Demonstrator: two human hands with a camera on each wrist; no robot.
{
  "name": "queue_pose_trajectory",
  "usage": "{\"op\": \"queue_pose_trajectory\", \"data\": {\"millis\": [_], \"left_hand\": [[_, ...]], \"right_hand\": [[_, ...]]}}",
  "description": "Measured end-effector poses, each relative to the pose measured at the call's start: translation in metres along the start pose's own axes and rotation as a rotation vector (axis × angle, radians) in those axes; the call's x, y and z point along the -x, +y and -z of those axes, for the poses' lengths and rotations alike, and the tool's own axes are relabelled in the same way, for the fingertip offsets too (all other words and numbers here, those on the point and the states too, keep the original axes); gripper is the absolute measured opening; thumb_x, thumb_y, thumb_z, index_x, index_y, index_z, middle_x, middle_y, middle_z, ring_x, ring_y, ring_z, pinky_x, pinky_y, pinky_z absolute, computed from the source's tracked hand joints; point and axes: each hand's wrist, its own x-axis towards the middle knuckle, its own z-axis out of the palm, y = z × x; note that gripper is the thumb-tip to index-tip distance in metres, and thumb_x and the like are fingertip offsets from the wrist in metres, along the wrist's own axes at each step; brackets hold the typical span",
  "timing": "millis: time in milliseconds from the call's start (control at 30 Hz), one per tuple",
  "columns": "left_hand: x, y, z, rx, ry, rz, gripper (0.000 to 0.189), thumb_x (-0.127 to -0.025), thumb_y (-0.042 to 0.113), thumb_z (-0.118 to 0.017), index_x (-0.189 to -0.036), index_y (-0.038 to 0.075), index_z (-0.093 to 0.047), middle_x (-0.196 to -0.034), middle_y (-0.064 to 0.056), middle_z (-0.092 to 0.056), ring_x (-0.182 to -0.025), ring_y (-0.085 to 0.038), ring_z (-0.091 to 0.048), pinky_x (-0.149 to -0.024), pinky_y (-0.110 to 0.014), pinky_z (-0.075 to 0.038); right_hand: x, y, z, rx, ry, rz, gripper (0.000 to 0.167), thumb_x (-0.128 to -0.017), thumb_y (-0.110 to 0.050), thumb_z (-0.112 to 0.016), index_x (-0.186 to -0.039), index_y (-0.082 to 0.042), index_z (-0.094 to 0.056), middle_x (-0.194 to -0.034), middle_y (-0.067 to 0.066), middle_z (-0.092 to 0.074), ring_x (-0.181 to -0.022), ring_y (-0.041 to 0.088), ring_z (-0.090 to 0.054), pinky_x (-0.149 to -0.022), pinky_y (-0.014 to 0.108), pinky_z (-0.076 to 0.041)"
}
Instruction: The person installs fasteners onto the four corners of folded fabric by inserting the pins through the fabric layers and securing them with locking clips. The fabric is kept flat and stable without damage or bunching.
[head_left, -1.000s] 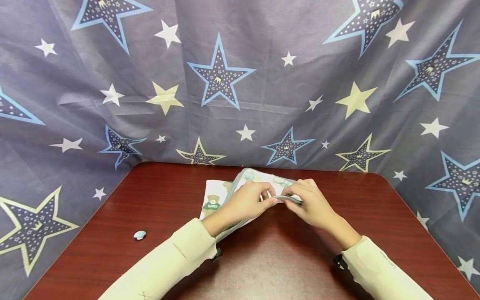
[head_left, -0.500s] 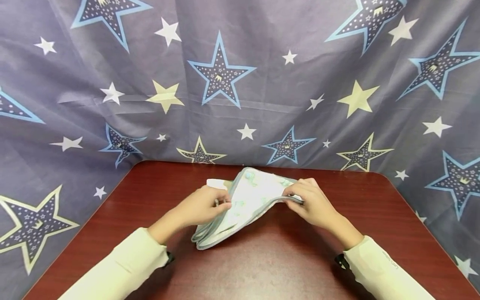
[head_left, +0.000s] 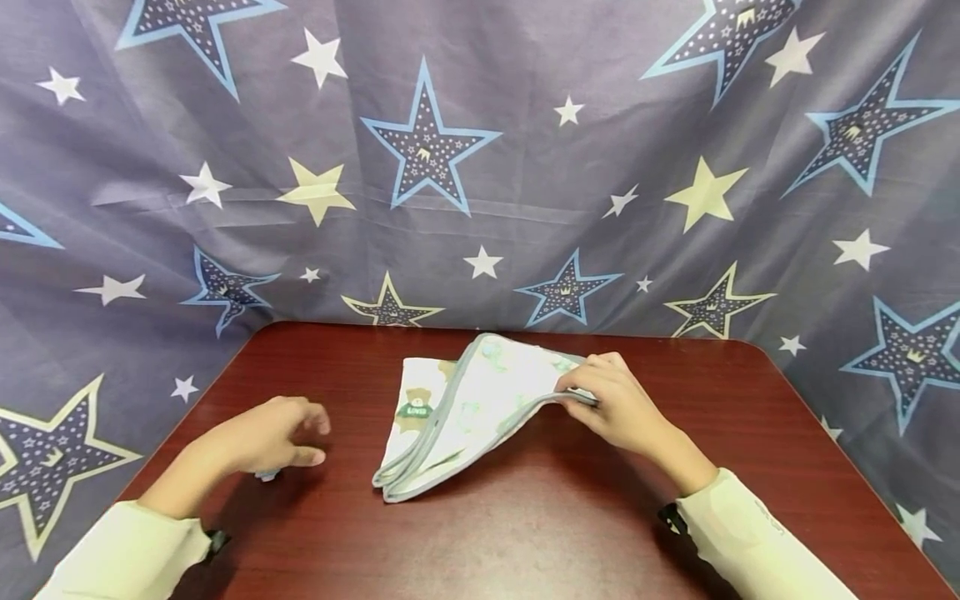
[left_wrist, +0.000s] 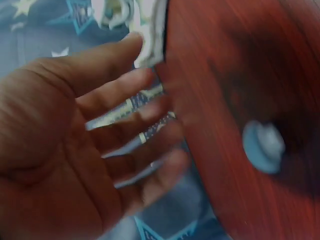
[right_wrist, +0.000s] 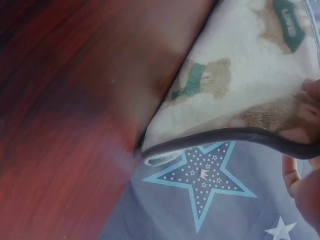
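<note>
A white cloth (head_left: 495, 387) with teddy-bear prints and grey edging lies folded on the table, its right part raised. My right hand (head_left: 618, 404) pinches the raised edge between thumb and fingers. In the right wrist view the cloth's bear-printed side (right_wrist: 215, 85) hangs from those fingers. My left hand (head_left: 266, 442) is apart from the cloth, over the left of the table, fingers spread and holding nothing. Just below it sits a small light-blue, mushroom-shaped thing with a whitish underside (left_wrist: 263, 147), mostly hidden by the hand in the head view.
The dark red wooden table (head_left: 480, 550) has rounded far corners. Behind it and at both sides hangs a grey-purple curtain (head_left: 525, 183) with printed stars.
My left hand has let go of the cloth's edge and moved left, to above the light-blue thing. The right hand keeps its pinch on the cloth in nearly the same place.
</note>
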Motion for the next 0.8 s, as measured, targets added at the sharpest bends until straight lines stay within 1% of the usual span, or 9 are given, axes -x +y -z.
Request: {"op": "queue_pose_trajectory", "data": {"millis": [100,200,300,433,533,600,700,800], "left_hand": [[0.011,-0.010,0.002,0.016,-0.079,0.092,0.032,-0.076,0.026,-0.090,-0.097,0.016,-0.067,-0.087,0.002,-0.058,-0.080,-0.016,-0.057,-0.074,-0.039,-0.048],[0.016,-0.016,0.003,0.029,-0.131,0.162,0.035,-0.073,0.023,-0.092,-0.096,0.014,-0.067,-0.086,-0.001,-0.058,-0.080,-0.017,-0.056,-0.074,-0.039,-0.048],[0.020,-0.021,0.001,0.045,-0.166,0.207,0.034,-0.072,0.019,-0.092,-0.094,0.014,-0.065,-0.084,-0.001,-0.057,-0.079,-0.017,-0.054,-0.074,-0.039,-0.047],[0.024,-0.027,-0.004,0.106,-0.187,0.238,0.032,-0.073,0.013,-0.091,-0.087,0.014,-0.062,-0.077,0.000,-0.055,-0.072,-0.015,-0.052,-0.067,-0.033,-0.045],[0.027,-0.032,-0.010,0.158,-0.181,0.251,0.030,-0.075,0.007,-0.088,-0.084,0.014,-0.060,-0.072,0.002,-0.054,-0.064,-0.014,-0.051,-0.059,-0.029,-0.044],[0.029,-0.034,-0.013,0.178,-0.167,0.247,0.029,-0.075,0.005,-0.086,-0.082,0.014,-0.060,-0.070,0.002,-0.054,-0.061,-0.013,-0.052,-0.055,-0.028,-0.044],[0.029,-0.036,-0.015,0.156,-0.142,0.219,0.027,-0.076,0.005,-0.085,-0.081,0.015,-0.060,-0.070,0.005,-0.053,-0.062,-0.010,-0.050,-0.057,-0.026,-0.043],[0.025,-0.036,-0.013,0.102,-0.083,0.151,0.023,-0.079,0.009,-0.084,-0.082,0.018,-0.063,-0.071,0.009,-0.055,-0.065,-0.006,-0.048,-0.061,-0.026,-0.041]], "right_hand": [[0.000,-0.001,0.000,-0.003,0.016,-0.008,0.024,-0.078,-0.006,-0.083,-0.096,-0.016,-0.071,-0.089,-0.010,-0.069,-0.081,0.014,-0.058,-0.082,0.042,-0.038],[0.001,-0.001,0.000,-0.014,0.033,-0.016,0.024,-0.077,-0.005,-0.084,-0.095,-0.015,-0.071,-0.089,-0.009,-0.069,-0.081,0.014,-0.059,-0.082,0.042,-0.038],[0.002,-0.002,-0.001,-0.021,0.034,-0.022,0.024,-0.077,-0.005,-0.084,-0.095,-0.015,-0.071,-0.089,-0.009,-0.069,-0.082,0.015,-0.059,-0.082,0.042,-0.038],[0.001,-0.004,0.000,-0.015,0.022,-0.026,0.023,-0.078,-0.006,-0.084,-0.095,-0.015,-0.071,-0.089,-0.009,-0.069,-0.083,0.015,-0.059,-0.083,0.042,-0.038],[0.000,-0.005,0.000,-0.013,0.019,-0.024,0.023,-0.078,-0.007,-0.084,-0.095,-0.016,-0.071,-0.089,-0.010,-0.069,-0.083,0.014,-0.059,-0.083,0.042,-0.038],[0.000,-0.005,0.000,-0.016,0.015,-0.024,0.022,-0.079,-0.007,-0.084,-0.095,-0.016,-0.071,-0.089,-0.010,-0.069,-0.084,0.014,-0.059,-0.083,0.042,-0.038],[0.000,-0.005,0.000,-0.017,0.014,-0.018,0.022,-0.079,-0.007,-0.084,-0.095,-0.017,-0.071,-0.089,-0.011,-0.069,-0.084,0.014,-0.059,-0.083,0.042,-0.038],[0.000,-0.004,0.000,-0.011,0.020,-0.011,0.023,-0.079,-0.006,-0.084,-0.094,-0.017,-0.071,-0.088,-0.012,-0.069,-0.084,0.014,-0.059,-0.082,0.042,-0.038]]}}
